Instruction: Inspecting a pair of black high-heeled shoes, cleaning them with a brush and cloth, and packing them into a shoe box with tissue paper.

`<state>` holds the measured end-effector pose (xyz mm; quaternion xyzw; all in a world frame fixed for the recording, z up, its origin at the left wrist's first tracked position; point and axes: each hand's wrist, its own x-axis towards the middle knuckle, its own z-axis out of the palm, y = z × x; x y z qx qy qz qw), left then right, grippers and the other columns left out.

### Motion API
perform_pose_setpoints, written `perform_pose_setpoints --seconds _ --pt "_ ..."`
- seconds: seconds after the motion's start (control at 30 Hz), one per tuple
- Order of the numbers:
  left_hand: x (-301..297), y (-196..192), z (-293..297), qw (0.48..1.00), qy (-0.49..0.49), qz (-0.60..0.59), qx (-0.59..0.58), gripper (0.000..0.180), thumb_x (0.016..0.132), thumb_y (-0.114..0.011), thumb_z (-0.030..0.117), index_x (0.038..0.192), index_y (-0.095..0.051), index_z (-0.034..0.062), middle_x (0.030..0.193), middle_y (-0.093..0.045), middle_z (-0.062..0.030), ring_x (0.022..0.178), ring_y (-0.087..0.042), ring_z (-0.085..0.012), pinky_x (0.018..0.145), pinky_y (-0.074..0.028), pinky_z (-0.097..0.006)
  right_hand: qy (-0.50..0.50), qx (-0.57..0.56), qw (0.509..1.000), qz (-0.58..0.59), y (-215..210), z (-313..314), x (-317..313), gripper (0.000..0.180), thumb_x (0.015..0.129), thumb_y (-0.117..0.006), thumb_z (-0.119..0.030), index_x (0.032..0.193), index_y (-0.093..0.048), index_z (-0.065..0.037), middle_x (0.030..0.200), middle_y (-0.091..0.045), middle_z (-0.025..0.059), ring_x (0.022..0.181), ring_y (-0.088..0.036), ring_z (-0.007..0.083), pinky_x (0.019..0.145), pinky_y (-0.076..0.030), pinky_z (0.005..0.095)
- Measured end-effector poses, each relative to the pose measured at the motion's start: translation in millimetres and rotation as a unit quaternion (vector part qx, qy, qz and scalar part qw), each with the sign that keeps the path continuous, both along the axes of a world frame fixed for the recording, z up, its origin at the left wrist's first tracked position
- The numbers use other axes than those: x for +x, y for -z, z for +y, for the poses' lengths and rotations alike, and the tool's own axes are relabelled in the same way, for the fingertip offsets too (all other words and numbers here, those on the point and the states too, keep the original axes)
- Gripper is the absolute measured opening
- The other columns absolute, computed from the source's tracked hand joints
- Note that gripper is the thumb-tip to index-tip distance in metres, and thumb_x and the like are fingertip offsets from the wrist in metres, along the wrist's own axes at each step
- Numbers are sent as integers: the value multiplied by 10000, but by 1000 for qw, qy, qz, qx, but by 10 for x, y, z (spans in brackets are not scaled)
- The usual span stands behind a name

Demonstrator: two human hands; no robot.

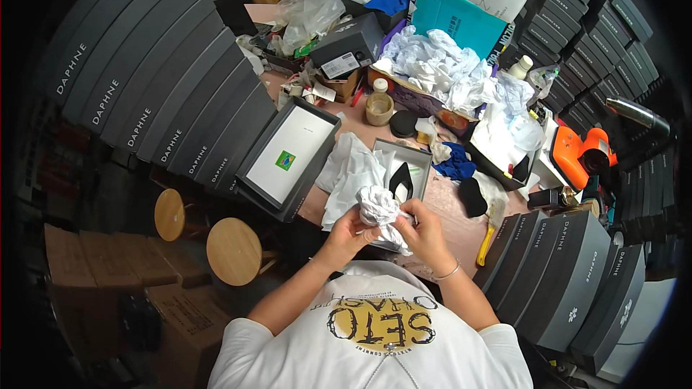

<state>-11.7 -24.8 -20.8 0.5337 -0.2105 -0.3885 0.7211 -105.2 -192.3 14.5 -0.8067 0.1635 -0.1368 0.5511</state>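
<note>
A crumpled wad of white tissue paper is pinched between my two hands, just in front of my chest. My left hand grips its left side, and my right hand has its fingers closed on the right side. Beneath and beyond the wad lies a grey shoe box with a dark pointed shoe in it; its near part is hidden by my hands and the paper. Loose sheets of white tissue spread to the left of that box.
Left of the tissue rests a dark box part with a white inside and green sticker. Stacked shoe boxes rise at left, others at right. Farther off are a jar, heaped tissue, an orange tape dispenser and a yellow-handled tool.
</note>
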Motion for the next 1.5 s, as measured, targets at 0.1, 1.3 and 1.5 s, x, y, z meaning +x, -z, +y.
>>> perform_pose_setpoints --seconds 0.1,1.3,1.5 --pt "-40 49 -48 993 34 101 -47 441 869 -618 36 1279 -457 26 1137 -575 -49 1002 -568 -108 827 -488 -228 10 64 998 13 184 -105 -73 168 855 -659 -148 866 -609 12 696 -610 67 635 -530 104 584 -436 255" --pt "850 362 826 966 -242 64 57 429 860 -668 159 1218 -496 -2 1155 -571 -97 1090 -547 -176 939 -446 -311 -29 -8 999 -39 -543 -950 238 81 811 -609 18 887 -596 -6 738 -623 6 661 -551 66 600 -453 219" --pt "149 -153 -181 894 -95 -427 97 978 685 -822 284 1422 -249 -9 1399 -364 -245 1316 -349 -385 1062 -313 -426 -204 89 975 -4 -189 -174 300 329 810 -683 -125 1088 -566 6 823 -633 140 726 -600 165 669 -487 295"
